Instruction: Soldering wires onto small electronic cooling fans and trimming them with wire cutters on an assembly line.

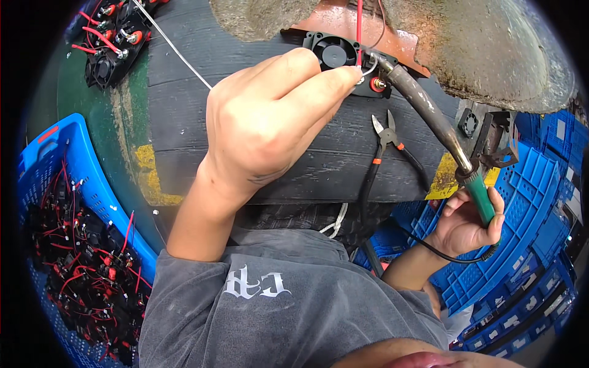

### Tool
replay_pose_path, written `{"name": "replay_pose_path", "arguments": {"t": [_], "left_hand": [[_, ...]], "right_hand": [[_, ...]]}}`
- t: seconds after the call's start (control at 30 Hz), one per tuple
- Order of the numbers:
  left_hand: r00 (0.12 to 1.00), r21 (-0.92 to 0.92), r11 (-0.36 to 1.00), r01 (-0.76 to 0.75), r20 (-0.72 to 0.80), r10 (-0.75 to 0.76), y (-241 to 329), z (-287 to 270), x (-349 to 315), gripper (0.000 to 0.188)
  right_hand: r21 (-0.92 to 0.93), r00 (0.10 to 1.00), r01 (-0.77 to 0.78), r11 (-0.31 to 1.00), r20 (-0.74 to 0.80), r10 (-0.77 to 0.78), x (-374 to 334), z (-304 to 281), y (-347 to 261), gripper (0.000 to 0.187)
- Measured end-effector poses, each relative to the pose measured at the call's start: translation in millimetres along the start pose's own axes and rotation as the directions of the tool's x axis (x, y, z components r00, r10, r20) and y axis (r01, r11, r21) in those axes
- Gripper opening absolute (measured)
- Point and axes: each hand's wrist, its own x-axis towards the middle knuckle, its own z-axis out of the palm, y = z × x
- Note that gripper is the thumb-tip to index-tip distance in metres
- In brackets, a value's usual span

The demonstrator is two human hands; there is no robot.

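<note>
Well, from where I stand, the work looks partway along: 1 black fan module (335, 55) sits at the top centre of the frame on the black-topped bench (184, 129), and the soldering iron (429, 110) has its tip right by the module's terminals. A red wire (359, 24) comes down from the top edge to that same spot. I'd judge this joint unfinished, though whether solder has taken there is too small to tell. In the upper left, a cluster of similar modules (103, 69) already carries red wires at the terminals, and the blue basket (93, 161) at the left holds a tangled heap of wired parts (76, 270); I can't say which of those are complete. At the right, 1 loose fan (469, 122) and a black housing (498, 140) lie apart from each other.

As for the grip, the left hand (261, 119) has its thumb and forefinger pressed together, pinching a thin solder wire (178, 49) whose curled end reaches the iron's tip. Whether they also touch the red wire, I can't tell. The right hand (461, 226) is curled round the iron's green handle, fingers closed against it. Between the 2 hands lie cutters (385, 140) with black handles, jaws spread, untouched.
</note>
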Motion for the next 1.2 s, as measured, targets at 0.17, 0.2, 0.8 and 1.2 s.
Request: {"name": "replay_pose_path", "arguments": {"t": [0.17,0.2,0.8,1.2], "left_hand": [[0.999,0.029,0.999,0.014,0.036,-0.015,0.9,-0.2,0.3,0.029],[0.999,0.032,0.999,0.022,0.049,-0.024,1.3,-0.6,0.5,0.029],[0.997,0.084,0.995,0.048,0.048,-0.052,4.3,-1.0,3.0,0.025],[0.998,0.093,0.995,0.036,0.046,-0.04,2.7,-0.4,2.4,0.026]], "right_hand": [[-0.001,1.0,-0.001,1.0,0.003,0.001,0.2,-1.0,0.4,0.054],[0.001,1.0,0.0,1.0,0.003,0.0,0.4,-0.6,0.5,0.054],[-0.026,1.0,0.011,1.0,0.021,-0.01,3.5,3.0,-2.7,0.054],[-0.041,0.999,0.031,0.999,0.022,-0.03,3.5,5.5,-6.3,0.054]]}}
